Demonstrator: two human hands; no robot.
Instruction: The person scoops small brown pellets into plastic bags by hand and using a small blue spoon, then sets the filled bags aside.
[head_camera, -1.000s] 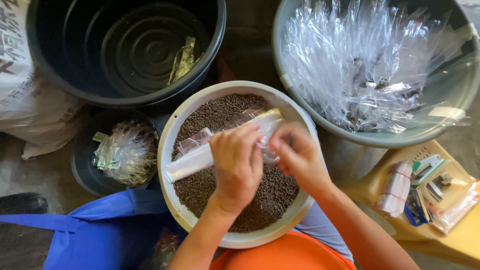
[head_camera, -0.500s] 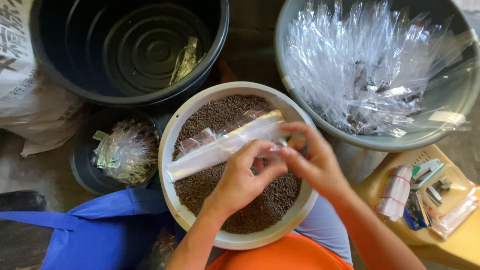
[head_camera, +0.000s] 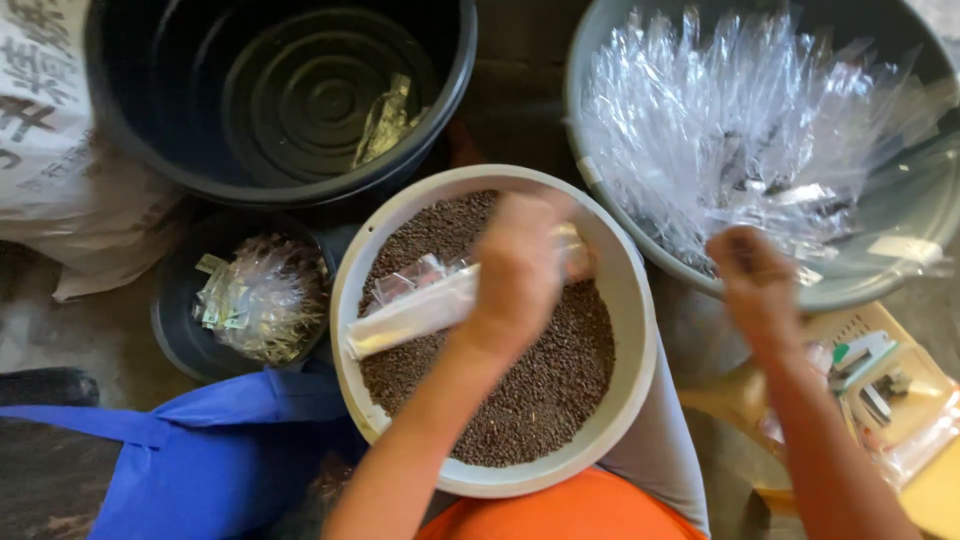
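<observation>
My left hand is above the white bowl of small brown seeds, and its fingers are closed around a long clear packet that lies over the seeds. My right hand is to the right of the bowl, at the grey basin full of clear plastic bags; I cannot tell how far its fingers are open.

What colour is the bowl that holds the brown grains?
White bowl, seen best in the head view.
</observation>
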